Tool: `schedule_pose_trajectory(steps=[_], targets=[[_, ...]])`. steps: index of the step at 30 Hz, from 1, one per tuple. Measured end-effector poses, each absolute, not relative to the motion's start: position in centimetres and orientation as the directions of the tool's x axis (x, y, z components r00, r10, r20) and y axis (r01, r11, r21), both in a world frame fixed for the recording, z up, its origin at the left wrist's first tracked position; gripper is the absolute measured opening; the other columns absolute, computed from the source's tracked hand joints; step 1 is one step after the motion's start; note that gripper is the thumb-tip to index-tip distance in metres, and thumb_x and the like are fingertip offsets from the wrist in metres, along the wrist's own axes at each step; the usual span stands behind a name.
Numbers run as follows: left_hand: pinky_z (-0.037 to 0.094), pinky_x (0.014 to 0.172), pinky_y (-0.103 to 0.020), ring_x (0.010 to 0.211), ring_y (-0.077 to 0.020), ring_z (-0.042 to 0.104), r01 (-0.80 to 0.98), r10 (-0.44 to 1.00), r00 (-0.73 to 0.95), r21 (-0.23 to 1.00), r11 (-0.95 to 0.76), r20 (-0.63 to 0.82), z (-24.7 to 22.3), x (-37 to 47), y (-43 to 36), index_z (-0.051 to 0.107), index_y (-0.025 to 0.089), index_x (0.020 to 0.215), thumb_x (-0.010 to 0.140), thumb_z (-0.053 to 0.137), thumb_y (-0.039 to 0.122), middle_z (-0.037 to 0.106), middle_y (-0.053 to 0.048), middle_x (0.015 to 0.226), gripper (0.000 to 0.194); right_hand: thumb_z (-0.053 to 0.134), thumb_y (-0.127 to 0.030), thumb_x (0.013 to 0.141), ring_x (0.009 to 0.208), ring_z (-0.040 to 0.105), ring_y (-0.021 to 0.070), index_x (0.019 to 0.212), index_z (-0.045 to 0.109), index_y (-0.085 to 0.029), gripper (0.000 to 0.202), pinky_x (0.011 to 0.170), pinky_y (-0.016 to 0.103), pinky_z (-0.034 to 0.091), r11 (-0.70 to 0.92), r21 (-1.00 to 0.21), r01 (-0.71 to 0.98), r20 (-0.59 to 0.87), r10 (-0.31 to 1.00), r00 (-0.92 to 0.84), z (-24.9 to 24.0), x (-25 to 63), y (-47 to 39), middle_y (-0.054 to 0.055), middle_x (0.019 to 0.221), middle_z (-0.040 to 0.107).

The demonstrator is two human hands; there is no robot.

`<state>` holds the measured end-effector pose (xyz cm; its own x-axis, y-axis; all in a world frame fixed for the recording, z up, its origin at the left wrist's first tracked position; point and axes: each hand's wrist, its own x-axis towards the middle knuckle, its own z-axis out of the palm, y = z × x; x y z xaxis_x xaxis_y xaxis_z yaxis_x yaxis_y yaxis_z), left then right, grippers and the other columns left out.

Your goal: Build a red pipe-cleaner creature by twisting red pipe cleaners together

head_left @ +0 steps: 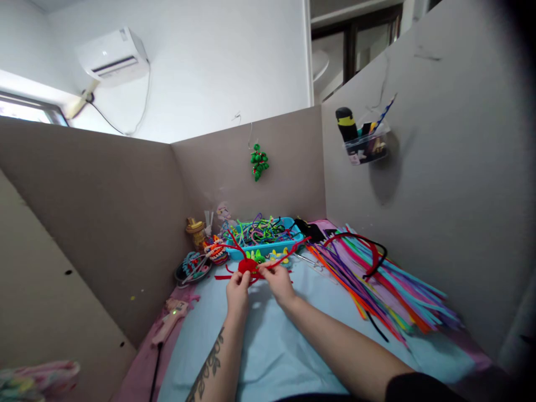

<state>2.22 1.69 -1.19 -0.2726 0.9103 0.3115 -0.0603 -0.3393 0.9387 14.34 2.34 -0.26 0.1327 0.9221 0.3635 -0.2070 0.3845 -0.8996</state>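
Between my two hands, above the light blue cloth (268, 346), is a red pipe-cleaner figure (246, 266) with a round body and several long red stems sticking out. My left hand (238, 283) pinches the lower left of the body between thumb and fingers. My right hand (276, 279) is closed on its right side, by a red stem that runs up to the right. Small green and yellow pipe-cleaner pieces (280, 255) lie just behind it. The fingertips hide part of the body.
A blue basket (259, 247) of loose pipe cleaners stands at the back. Bundles of colored pipe cleaners (368, 279) spread on the right, near scissors (310, 260). At left are a dark bowl (184, 274) and a pink glue gun (170, 321) with a cord. Grey partitions (247, 195) enclose the table.
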Motion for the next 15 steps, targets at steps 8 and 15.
schedule_pose_trajectory(steps=[8,15], targets=[[0.038,0.058,-0.022,0.055,-0.0089,0.045,-0.169,0.951,-0.161,0.942,-0.290,0.264,-1.2,3.0,1.4,0.048,0.015,0.058,0.066,0.066,0.040,0.050,0.004,0.056,0.031,0.069,-0.046,0.055,0.076,0.060,0.0219,0.075,0.063,-0.016,0.036,0.072,0.034,0.045,0.224,-0.883,-0.412,0.144,0.965,0.218,-0.9,15.7,4.7,0.004,0.072,0.065],[0.040,0.062,-0.022,0.060,-0.0102,0.049,-0.178,0.948,-0.137,0.934,-0.310,0.289,-1.0,3.1,1.1,0.050,0.015,0.062,0.067,0.065,0.039,0.053,0.002,0.061,0.029,0.070,-0.047,0.057,0.108,0.048,0.0269,0.059,0.061,-0.016,0.032,0.091,0.037,0.036,0.271,-0.919,-0.287,0.216,0.954,0.210,-1.3,14.1,3.4,0.010,0.109,0.057]])
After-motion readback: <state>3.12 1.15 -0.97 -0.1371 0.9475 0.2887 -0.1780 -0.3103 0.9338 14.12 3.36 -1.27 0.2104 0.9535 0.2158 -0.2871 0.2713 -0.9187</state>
